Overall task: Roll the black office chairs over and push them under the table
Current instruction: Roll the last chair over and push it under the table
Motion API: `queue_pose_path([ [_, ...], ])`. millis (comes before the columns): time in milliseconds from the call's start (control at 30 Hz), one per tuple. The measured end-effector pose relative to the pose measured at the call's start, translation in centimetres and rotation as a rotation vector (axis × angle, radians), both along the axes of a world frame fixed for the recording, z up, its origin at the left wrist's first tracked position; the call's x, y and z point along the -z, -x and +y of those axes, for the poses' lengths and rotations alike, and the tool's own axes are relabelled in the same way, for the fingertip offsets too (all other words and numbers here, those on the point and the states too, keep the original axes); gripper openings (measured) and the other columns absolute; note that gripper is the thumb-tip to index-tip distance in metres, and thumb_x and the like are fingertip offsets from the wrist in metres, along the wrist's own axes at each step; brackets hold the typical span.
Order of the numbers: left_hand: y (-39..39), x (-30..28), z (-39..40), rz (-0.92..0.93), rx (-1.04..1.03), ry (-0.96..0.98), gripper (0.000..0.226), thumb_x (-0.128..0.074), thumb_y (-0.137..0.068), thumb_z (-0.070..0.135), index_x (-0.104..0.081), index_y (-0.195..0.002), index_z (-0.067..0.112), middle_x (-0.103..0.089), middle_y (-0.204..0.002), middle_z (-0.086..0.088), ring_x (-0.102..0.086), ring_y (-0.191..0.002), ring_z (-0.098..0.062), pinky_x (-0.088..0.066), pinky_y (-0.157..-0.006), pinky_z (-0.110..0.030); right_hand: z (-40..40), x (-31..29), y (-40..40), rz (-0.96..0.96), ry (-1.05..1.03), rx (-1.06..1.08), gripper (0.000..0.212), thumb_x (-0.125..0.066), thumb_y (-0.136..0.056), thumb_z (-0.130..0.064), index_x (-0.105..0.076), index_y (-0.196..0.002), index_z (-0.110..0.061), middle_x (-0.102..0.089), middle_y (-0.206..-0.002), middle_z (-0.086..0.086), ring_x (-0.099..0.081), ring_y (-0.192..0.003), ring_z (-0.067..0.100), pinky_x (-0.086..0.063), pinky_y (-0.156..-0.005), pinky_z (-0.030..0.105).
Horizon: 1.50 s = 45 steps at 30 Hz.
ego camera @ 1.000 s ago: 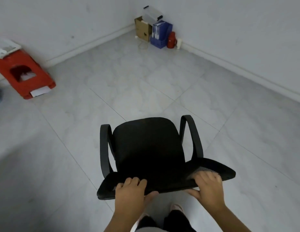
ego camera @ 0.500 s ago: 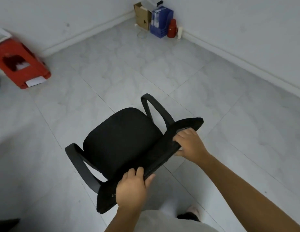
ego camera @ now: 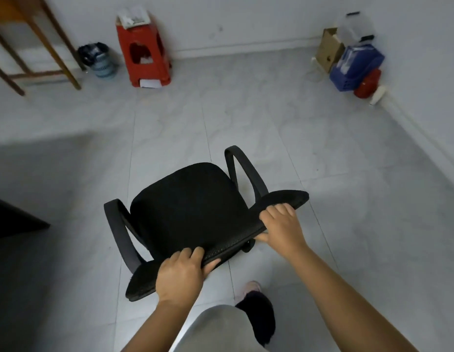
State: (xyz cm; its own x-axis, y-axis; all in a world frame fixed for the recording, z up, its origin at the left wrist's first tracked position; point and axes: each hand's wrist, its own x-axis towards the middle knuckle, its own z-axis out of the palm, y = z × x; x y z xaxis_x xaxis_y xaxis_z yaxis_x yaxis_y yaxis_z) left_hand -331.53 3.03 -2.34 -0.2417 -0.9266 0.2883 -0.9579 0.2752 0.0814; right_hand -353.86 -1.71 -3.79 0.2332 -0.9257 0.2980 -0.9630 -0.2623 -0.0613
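Note:
A black office chair (ego camera: 187, 209) with two curved armrests stands on the grey tiled floor right in front of me, seat pointing away and a little left. My left hand (ego camera: 181, 275) grips the top edge of its backrest near the left end. My right hand (ego camera: 281, 228) grips the same edge nearer the right end. A dark table corner (ego camera: 15, 219) juts in at the left edge, beside the chair. The chair's base is hidden under the seat, apart from one castor near my right hand.
A wooden table's legs (ego camera: 55, 44) stand at the top left, with a small bin (ego camera: 99, 60) and a red plastic stool (ego camera: 144, 54) along the far wall. A cardboard box (ego camera: 328, 48), blue crate (ego camera: 355, 69) and red flask (ego camera: 366, 83) fill the right corner.
The chair has swung round to the left with my view. The stool and wooden legs now lie ahead, the corner clutter has slid right, and the dark table corner has appeared.

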Motion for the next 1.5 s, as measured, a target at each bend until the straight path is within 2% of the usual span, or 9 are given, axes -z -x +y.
queue_pose_path([
  [167, 6.0, 0.0, -1.6, 0.027, -0.136, -0.008, 0.073, -0.012, -0.093, 0.056, -0.062, -0.055, 0.017, -0.049, -0.044, 0.0, -0.047, -0.036, -0.017, -0.033, -0.035, -0.021, -5.1, -0.3, 4.8, 0.031, -0.021, -0.135, 0.048, -0.088, -0.028, -0.039, -0.058, -0.056, -0.015, -0.055, -0.055, -0.003, -0.056, -0.054, 0.018, -0.04, -0.075, 0.027],
  [300, 10.4, 0.0, -3.5, 0.048, -0.247, -0.028, 0.072, -0.013, -0.093, 0.055, -0.061, -0.055, 0.017, -0.049, -0.046, 0.0, -0.048, -0.038, -0.018, -0.036, -0.034, -0.026, -9.2, -0.5, 8.1, 0.06, -0.025, -0.221, 0.05, -0.089, -0.024, -0.04, -0.059, -0.057, -0.018, -0.054, -0.056, -0.006, -0.055, -0.054, 0.016, -0.035, -0.074, 0.024],
  [467, 13.9, 0.4, -5.4, 0.037, -0.342, 0.029, 0.07, -0.017, -0.093, 0.055, -0.058, -0.053, 0.017, -0.047, -0.046, 0.0, -0.047, -0.038, -0.019, -0.036, -0.036, -0.023, -14.2, -0.4, 10.2, 0.038, -0.039, -0.364, 0.04, -0.086, -0.022, -0.016, -0.056, -0.049, -0.016, -0.053, -0.05, -0.003, -0.054, -0.05, 0.019, -0.045, -0.054, 0.025],
  [667, 18.2, 1.0, -6.8, -0.069, -0.592, 0.081, 0.058, -0.024, -0.09, 0.061, -0.049, -0.06, 0.017, -0.044, -0.045, -0.001, -0.046, -0.038, -0.02, -0.028, -0.051, -0.026, -19.9, -0.1, 12.4, 0.035, 0.001, -0.719, 0.037, -0.083, -0.023, -0.016, -0.055, -0.047, -0.015, -0.05, -0.046, -0.001, -0.05, -0.044, 0.019, -0.036, -0.044, 0.019],
  [733, 20.1, 0.9, -7.2, -0.073, -0.7, 0.098, 0.054, -0.025, -0.088, 0.063, -0.044, -0.065, 0.018, -0.046, -0.046, -0.001, -0.047, -0.039, -0.021, -0.022, -0.055, -0.03, -21.8, 0.0, 12.7, 0.055, -0.015, -0.845, 0.04, -0.083, -0.019, -0.018, -0.053, -0.045, -0.015, -0.049, -0.045, -0.001, -0.049, -0.042, 0.019, -0.034, -0.043, 0.018],
  [833, 22.5, 0.8, -8.5, -0.054, -0.849, 0.104, 0.068, -0.023, -0.088, 0.064, -0.057, -0.056, 0.015, -0.05, -0.046, 0.0, -0.05, -0.039, -0.02, -0.023, -0.057, -0.029, -24.6, 0.1, 13.0, 0.059, -0.031, -1.014, 0.044, -0.085, -0.02, -0.028, -0.051, -0.044, -0.015, -0.048, -0.045, -0.002, -0.047, -0.042, 0.018, -0.032, -0.041, 0.018],
  [900, 23.7, 0.6, -9.7, -0.056, -0.928, 0.12, 0.074, -0.02, -0.088, 0.065, -0.06, -0.053, 0.014, -0.052, -0.046, 0.001, -0.051, -0.039, -0.019, -0.023, -0.057, -0.027, -26.7, 0.0, 12.8, 0.021, -0.001, -1.107, 0.041, -0.081, -0.036, -0.044, -0.052, -0.045, -0.015, -0.048, -0.046, -0.001, -0.048, -0.042, 0.018, -0.032, -0.04, 0.019],
  [1033, 24.7, 0.4, -11.0, -0.058, -1.027, 0.152, 0.072, -0.022, -0.09, 0.062, -0.063, -0.054, 0.016, -0.055, -0.046, 0.004, -0.053, -0.04, -0.016, -0.026, -0.059, -0.024, -29.9, -0.2, 11.3, -0.089, 0.096, -1.247, 0.048, -0.049, -0.063, -0.058, -0.053, -0.045, -0.014, -0.047, -0.046, -0.001, -0.047, -0.042, 0.018, -0.033, -0.039, 0.02],
  [1500, 15.2, 0.9, -12.8, -0.143, -1.202, 0.238, 0.068, -0.03, -0.087, 0.064, -0.055, -0.046, 0.016, -0.05, -0.042, 0.005, -0.049, -0.038, -0.015, -0.028, -0.058, -0.024, -33.1, -0.2, -1.1, -0.086, 0.117, -1.412, 0.052, -0.043, -0.065, -0.063, -0.052, -0.044, -0.017, -0.047, -0.044, -0.004, -0.046, -0.04, 0.013, -0.03, -0.038, 0.017],
])
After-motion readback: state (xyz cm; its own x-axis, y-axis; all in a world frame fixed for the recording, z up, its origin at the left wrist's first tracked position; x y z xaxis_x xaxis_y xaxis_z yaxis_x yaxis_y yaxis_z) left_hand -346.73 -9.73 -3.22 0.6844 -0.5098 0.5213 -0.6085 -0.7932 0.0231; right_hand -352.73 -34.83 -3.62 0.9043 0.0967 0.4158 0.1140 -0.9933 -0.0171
